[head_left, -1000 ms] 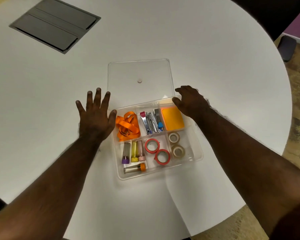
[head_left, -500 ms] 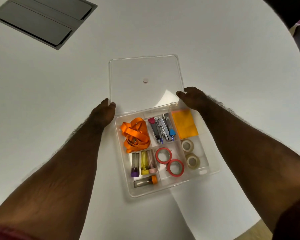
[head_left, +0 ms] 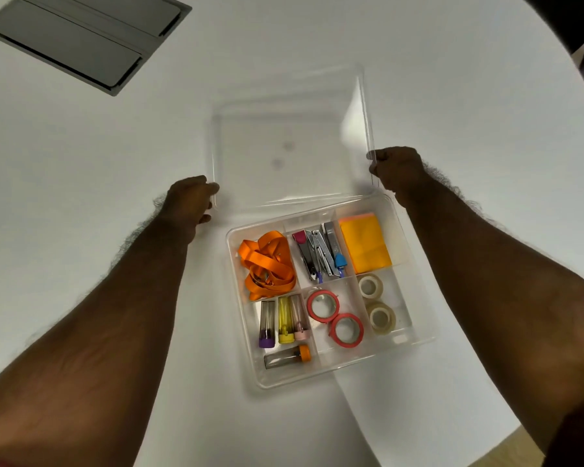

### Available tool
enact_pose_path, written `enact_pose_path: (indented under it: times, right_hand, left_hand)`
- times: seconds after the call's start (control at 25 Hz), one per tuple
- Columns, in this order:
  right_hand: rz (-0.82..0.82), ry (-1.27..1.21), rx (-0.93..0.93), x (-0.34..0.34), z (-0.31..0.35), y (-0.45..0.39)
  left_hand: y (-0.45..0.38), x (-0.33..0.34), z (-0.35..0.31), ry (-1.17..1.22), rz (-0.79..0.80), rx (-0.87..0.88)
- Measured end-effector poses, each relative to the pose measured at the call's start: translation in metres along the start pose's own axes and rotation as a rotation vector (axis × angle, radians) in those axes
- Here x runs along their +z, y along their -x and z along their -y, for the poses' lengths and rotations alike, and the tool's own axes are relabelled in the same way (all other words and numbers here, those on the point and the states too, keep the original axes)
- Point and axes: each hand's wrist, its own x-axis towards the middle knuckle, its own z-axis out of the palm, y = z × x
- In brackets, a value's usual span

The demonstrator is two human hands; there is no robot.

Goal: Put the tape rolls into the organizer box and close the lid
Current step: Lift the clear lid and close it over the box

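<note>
The clear organizer box point(head_left: 415, 335) sits on the white table, open, with several compartments. Two red tape rolls point(head_left: 334, 318) lie in its near middle compartment and two pale tape rolls point(head_left: 376, 306) in the near right one. The clear lid point(head_left: 290, 143) is lifted behind the box and looks blurred. My left hand point(head_left: 191, 203) grips the lid's left edge near its front corner. My right hand point(head_left: 397, 170) pinches the lid's right edge.
Other compartments hold an orange lanyard point(head_left: 268, 264), nail clippers point(head_left: 319, 252), an orange notepad point(head_left: 364, 246) and several small capped tubes point(head_left: 284, 323). A grey cable hatch point(head_left: 78, 38) is set into the table point(head_left: 81, 163) at the far left. The table's curved edge runs along the right.
Both hands have closed on the lid's side edges and raised it off the table; a second ago the left hand lay flat and open on the table.
</note>
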Motion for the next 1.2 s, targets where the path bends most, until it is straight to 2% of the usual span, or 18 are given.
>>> enact_pose_path:
  times: [0.12, 0.2, 0.32, 0.44, 0.56, 0.68, 0.88, 1.04, 1.2]
  right_hand:
    - [-0.089, -0.195, -0.158, -0.005, 0.018, 0.014]
    - [-0.141, -0.206, -0.299, -0.009, 0.031, 0.021]
    - [-0.172, -0.236, -0.399, -0.019, 0.042, 0.038]
    - [-0.048, -0.401, -0.404, -0.035, 0.035, 0.057]
    - [0.069, -0.495, -0.364, -0.044, 0.013, 0.075]
    - [0.144, -0.511, -0.292, -0.048, -0.017, 0.087]
    - [0.168, -0.584, -0.084, -0.058, -0.055, 0.096]
    - [0.048, -0.383, -0.061, -0.052, -0.072, 0.105]
    - [-0.066, -0.252, -0.029, -0.047, -0.084, 0.106]
  left_hand:
    - [0.005, -0.007, -0.013, 0.085, 0.001, 0.005]
    - [0.013, -0.011, -0.023, 0.185, 0.003, 0.014]
    - [0.032, -0.021, -0.028, 0.349, 0.047, -0.007]
    - [0.062, -0.036, -0.011, 0.499, 0.175, -0.036]
    - [0.088, -0.047, 0.014, 0.637, 0.485, -0.039]
    - [0.103, -0.046, 0.038, 0.758, 0.506, -0.083]
    - [0.122, -0.036, 0.081, 0.404, 0.304, -0.045]
    - [0.133, -0.025, 0.107, 0.199, 0.253, -0.046]
    - [0.140, -0.008, 0.121, 0.099, 0.113, 0.007]
